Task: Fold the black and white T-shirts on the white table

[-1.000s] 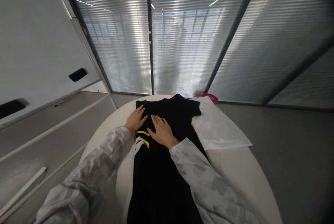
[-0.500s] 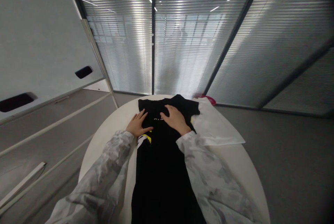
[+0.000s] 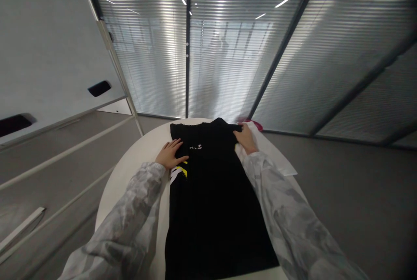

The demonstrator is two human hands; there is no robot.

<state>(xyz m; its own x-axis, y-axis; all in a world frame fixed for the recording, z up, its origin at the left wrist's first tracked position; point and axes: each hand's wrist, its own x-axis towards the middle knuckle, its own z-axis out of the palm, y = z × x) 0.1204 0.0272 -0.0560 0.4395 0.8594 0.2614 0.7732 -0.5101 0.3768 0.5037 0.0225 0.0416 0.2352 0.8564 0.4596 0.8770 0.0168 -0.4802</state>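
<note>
A black T-shirt (image 3: 215, 206) with small white lettering and a yellow and white print at its left side lies on a round white table (image 3: 133, 158), collar at the far end. My left hand (image 3: 168, 155) rests flat on its left edge near the print, fingers spread. At the right sleeve, my right hand (image 3: 246, 139) touches the fabric, with thumb and forefinger apart; its other fingers are partly hidden. White cloth (image 3: 272, 149) lies beside and partly beneath my right wrist.
Something pinkish red (image 3: 256, 125) sits at the table's far right edge. Glass partitions with blinds (image 3: 221, 67) stand behind. On the left are a whiteboard (image 3: 48, 45) and its stand's metal rails (image 3: 71, 146).
My right hand has moved right, from the shirt's chest to its right sleeve, uncovering the lettering. The shirt's lower right part is spread wider. My left hand stays in place.
</note>
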